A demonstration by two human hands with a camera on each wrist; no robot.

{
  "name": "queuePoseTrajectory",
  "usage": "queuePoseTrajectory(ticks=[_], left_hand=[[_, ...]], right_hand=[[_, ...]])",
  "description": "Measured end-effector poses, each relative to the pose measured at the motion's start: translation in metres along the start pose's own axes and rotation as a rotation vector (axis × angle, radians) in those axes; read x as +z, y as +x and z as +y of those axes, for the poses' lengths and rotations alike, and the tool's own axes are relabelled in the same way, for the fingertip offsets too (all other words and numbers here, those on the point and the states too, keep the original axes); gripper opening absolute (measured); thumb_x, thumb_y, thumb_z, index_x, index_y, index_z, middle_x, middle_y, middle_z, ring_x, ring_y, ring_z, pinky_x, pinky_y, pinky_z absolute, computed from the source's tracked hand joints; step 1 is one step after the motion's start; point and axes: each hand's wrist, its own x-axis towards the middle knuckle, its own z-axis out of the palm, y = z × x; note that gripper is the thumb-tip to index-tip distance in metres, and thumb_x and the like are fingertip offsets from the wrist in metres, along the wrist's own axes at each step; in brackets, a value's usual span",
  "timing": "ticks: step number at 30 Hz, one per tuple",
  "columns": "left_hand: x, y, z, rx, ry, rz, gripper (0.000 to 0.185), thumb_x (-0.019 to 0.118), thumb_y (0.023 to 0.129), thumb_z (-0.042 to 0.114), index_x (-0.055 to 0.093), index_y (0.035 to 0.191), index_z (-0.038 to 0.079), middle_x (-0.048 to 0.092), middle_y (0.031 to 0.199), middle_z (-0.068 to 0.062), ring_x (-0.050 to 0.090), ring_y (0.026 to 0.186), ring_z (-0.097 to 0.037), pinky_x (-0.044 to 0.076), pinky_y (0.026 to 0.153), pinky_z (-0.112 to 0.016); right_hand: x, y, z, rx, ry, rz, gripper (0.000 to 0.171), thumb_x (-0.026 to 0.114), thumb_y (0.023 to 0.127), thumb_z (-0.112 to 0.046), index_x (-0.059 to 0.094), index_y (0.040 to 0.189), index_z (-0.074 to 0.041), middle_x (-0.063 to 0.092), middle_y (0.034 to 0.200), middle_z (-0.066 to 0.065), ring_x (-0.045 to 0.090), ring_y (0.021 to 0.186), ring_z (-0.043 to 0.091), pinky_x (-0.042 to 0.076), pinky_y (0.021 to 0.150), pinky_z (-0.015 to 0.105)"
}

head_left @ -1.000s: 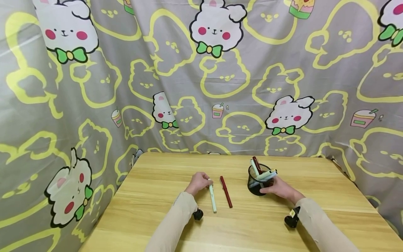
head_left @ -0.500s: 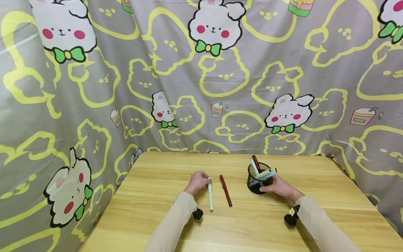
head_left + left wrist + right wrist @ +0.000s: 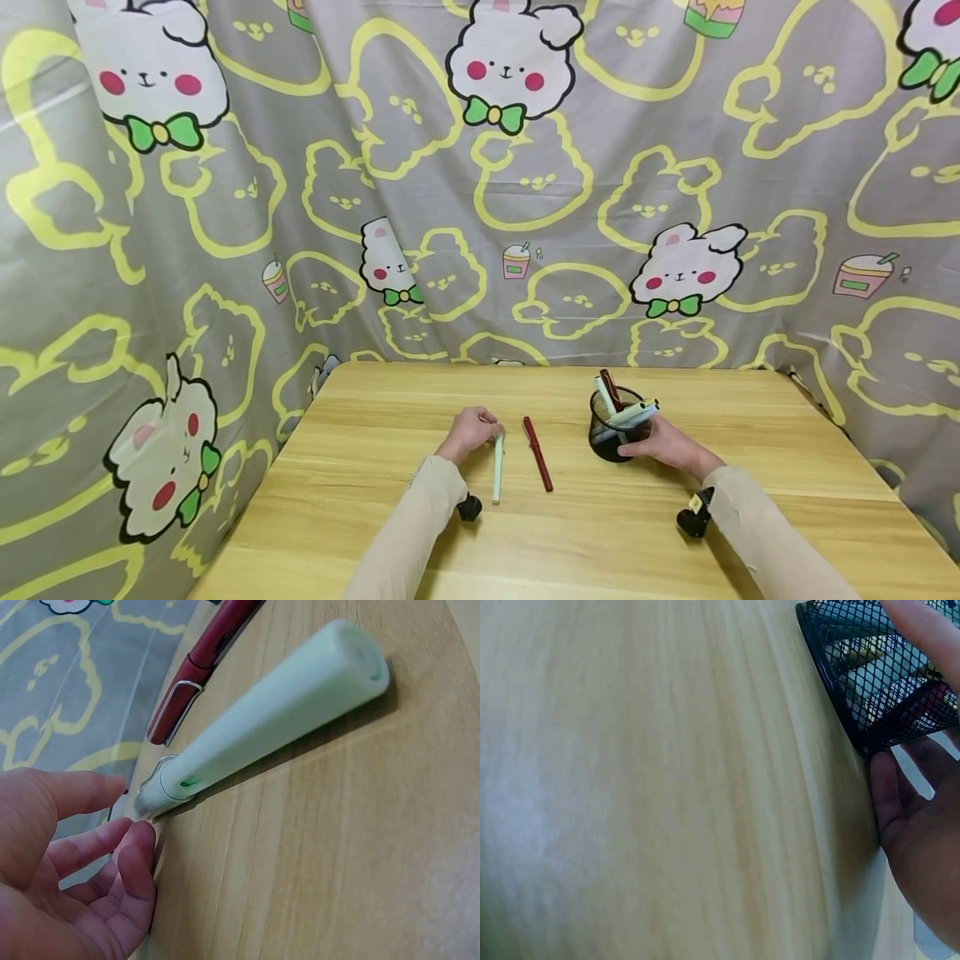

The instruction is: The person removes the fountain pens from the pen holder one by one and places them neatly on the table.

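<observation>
A pale green pen [image 3: 497, 468] lies on the wooden table [image 3: 600, 533], pointing towards me. My left hand [image 3: 489, 430] pinches its far end with curled fingers [image 3: 135, 851]; the pen's barrel [image 3: 277, 712] rests flat on the wood. A dark red pen [image 3: 537, 454] lies just right of it, untouched, and shows beyond the green one as the red pen [image 3: 199, 667] in the left wrist view. My right hand [image 3: 639, 443] grips a black mesh pen holder [image 3: 611, 437] from its right side. The holder [image 3: 885, 682] carries several pens, green and red.
A grey cloth printed with yellow shapes and white bunnies [image 3: 517, 208] hangs round the table's back and both sides. Bare wood [image 3: 585, 542] stretches in front of the pens. The table's left edge [image 3: 255, 500] drops off beside my left arm.
The near end of the green pen has swung left, away from the red pen, with my left hand at its far end. The right hand and holder have stayed put.
</observation>
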Motion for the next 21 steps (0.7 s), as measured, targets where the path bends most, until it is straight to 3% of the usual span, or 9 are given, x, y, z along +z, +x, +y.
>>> queuePoseTrajectory(ticks=[6, 10, 15, 18, 21], left_hand=[[-0.002, 0.0, 0.005, -0.024, 0.01, -0.022, 0.015, 0.066, 0.089, 0.014, 0.062, 0.096, 0.001, 0.062, 0.078, -0.007, 0.06, 0.065, -0.016, 0.049, 0.058, -0.029], [-0.005, 0.0, 0.02, -0.023, 0.039, -0.035, 0.017, 0.063, 0.091, 0.02, 0.062, 0.099, 0.004, 0.062, 0.086, -0.006, 0.06, 0.076, -0.02, 0.049, 0.065, -0.034], [0.003, 0.001, 0.058, 0.086, 0.043, -0.053, 0.022, 0.062, 0.092, 0.022, 0.064, 0.106, 0.005, 0.063, 0.097, -0.004, 0.059, 0.089, -0.022, 0.05, 0.073, -0.036], [0.015, 0.004, 0.079, 0.17, 0.05, -0.065, 0.021, 0.063, 0.092, 0.021, 0.066, 0.107, 0.006, 0.064, 0.096, -0.001, 0.059, 0.088, -0.016, 0.05, 0.074, -0.032], [0.032, 0.008, 0.093, 0.212, 0.029, -0.1, 0.021, 0.064, 0.092, 0.023, 0.067, 0.107, 0.009, 0.064, 0.095, 0.003, 0.059, 0.086, -0.011, 0.05, 0.074, -0.028]], right_hand=[[0.0, 0.0, 0.001, -0.01, 0.008, -0.006, 0.072, 0.08, 0.077, -0.015, 0.043, 0.137, -0.002, 0.046, 0.135, 0.021, 0.043, 0.122, 0.034, 0.04, 0.093, 0.03], [0.0, 0.0, 0.001, -0.011, -0.003, -0.004, 0.072, 0.08, 0.077, -0.015, 0.042, 0.137, -0.002, 0.046, 0.135, 0.021, 0.043, 0.122, 0.034, 0.04, 0.095, 0.033], [0.0, 0.0, 0.001, -0.009, -0.003, 0.003, 0.075, 0.08, 0.076, -0.014, 0.04, 0.139, -0.002, 0.045, 0.136, 0.021, 0.041, 0.123, 0.036, 0.038, 0.096, 0.035], [0.0, 0.0, 0.0, -0.004, 0.0, 0.003, 0.074, 0.08, 0.077, -0.014, 0.041, 0.138, -0.002, 0.045, 0.136, 0.022, 0.041, 0.123, 0.036, 0.039, 0.096, 0.035], [0.0, -0.001, -0.001, 0.006, -0.005, 0.006, 0.07, 0.08, 0.077, -0.015, 0.043, 0.136, -0.002, 0.046, 0.135, 0.021, 0.042, 0.123, 0.036, 0.038, 0.096, 0.037]])
